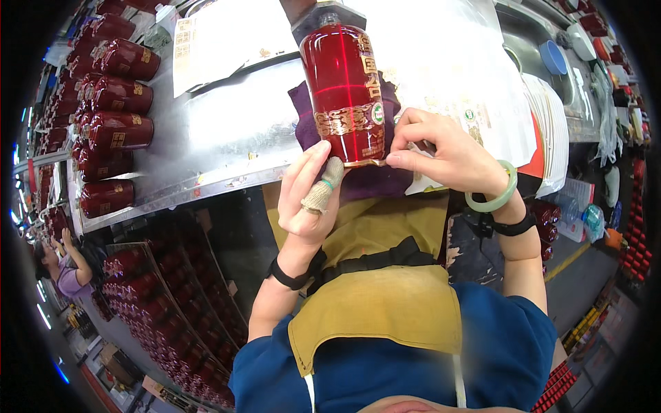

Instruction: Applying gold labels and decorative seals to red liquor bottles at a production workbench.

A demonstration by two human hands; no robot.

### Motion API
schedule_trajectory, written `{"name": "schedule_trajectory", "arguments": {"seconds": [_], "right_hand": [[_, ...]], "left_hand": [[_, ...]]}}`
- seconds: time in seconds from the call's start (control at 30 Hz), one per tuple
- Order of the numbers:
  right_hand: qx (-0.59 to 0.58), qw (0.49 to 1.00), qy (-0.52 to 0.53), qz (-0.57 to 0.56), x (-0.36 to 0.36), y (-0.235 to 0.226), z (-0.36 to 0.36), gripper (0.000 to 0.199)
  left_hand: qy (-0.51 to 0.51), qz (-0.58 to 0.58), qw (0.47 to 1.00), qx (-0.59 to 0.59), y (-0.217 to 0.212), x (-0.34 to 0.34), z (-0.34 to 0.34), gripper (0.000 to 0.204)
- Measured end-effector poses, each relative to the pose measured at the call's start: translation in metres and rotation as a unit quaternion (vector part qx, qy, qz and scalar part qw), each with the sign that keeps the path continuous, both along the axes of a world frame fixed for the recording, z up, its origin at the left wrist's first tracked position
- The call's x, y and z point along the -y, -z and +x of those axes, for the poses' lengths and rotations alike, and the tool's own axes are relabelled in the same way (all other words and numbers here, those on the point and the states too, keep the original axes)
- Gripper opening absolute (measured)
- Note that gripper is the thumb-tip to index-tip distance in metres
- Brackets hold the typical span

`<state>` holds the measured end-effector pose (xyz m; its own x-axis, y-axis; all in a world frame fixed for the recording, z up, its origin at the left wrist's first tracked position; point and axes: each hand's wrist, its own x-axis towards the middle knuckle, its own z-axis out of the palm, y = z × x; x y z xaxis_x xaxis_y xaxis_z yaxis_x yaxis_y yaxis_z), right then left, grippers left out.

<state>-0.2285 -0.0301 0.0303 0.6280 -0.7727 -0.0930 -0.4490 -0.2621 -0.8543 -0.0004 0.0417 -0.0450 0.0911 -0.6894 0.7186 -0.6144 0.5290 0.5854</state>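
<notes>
A dark red glass bottle (337, 82) with gold lettering lies on a purple cloth (301, 103), its neck pointing away and its base toward me. A thin gold strip (365, 164) runs along the base edge. My left hand (306, 196) presses its fingertips and thumb against the bottle's lower left side. A cloth cover with a green band (325, 186) sits on the left thumb. My right hand (441, 148) has its thumb and forefinger pinched at the right end of the gold strip. Red crossed light lines fall on the bottle's front.
A dark metal bracket (344, 19) stands by the bottle's neck. Several red bottles (113, 131) lie along the bench's left. White sheets (468, 62) cover the right side, beside a metal sink with a blue bowl (552, 57). Below left are crates of bottles (165, 310); a person (72, 272) works beyond.
</notes>
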Motion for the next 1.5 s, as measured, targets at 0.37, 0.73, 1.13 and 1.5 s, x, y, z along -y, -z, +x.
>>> {"name": "schedule_trajectory", "arguments": {"seconds": [0.37, 0.73, 1.13, 1.5], "right_hand": [[0.055, 0.997, 0.045, 0.029, -0.009, -0.01, -0.007, 0.021], [-0.016, 0.995, 0.091, 0.042, -0.007, 0.007, -0.011, 0.026], [0.049, 0.995, 0.086, 0.025, -0.011, 0.013, -0.01, 0.029], [0.044, 0.994, 0.099, -0.013, -0.011, 0.019, -0.008, 0.031]], "left_hand": [[0.007, -0.026, 0.996, 0.089, 0.003, 0.001, 0.003, 0.037], [0.049, -0.013, 0.988, 0.144, -0.01, 0.001, -0.002, 0.023], [0.016, -0.046, 0.994, 0.101, -0.001, 0.005, 0.003, 0.03], [-0.016, -0.06, 0.977, 0.202, -0.014, 0.004, -0.007, 0.022]]}}
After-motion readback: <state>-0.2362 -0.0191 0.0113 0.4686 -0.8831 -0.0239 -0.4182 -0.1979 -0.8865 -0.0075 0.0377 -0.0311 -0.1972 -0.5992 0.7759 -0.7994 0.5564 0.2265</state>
